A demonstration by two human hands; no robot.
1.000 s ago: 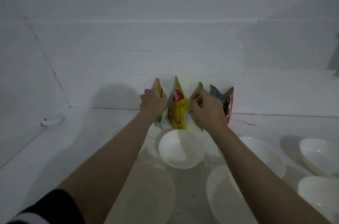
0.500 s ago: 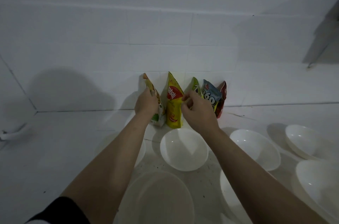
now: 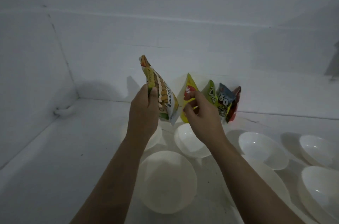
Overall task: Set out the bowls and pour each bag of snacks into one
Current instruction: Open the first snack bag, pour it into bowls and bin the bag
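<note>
I see the left hand gripping the green-and-white bag lifted clear of the worktop, above the bowls (ready for opening, I judge); the right hand, loosely curled, holds nothing.

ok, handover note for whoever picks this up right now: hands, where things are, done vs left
Left hand grips the white and green snack bag, lifted clear of the counter and tilted, top not visibly open.
Right hand is loosely curled beside it and holds nothing.
The yellow bag, green bag, blue bag and red bag lean against the back wall.
Done: white bowls are set out on the counter, such as the near bowl and the middle bowl; those in view look empty.
Left: open and pour all five bags, one per bowl.
</note>
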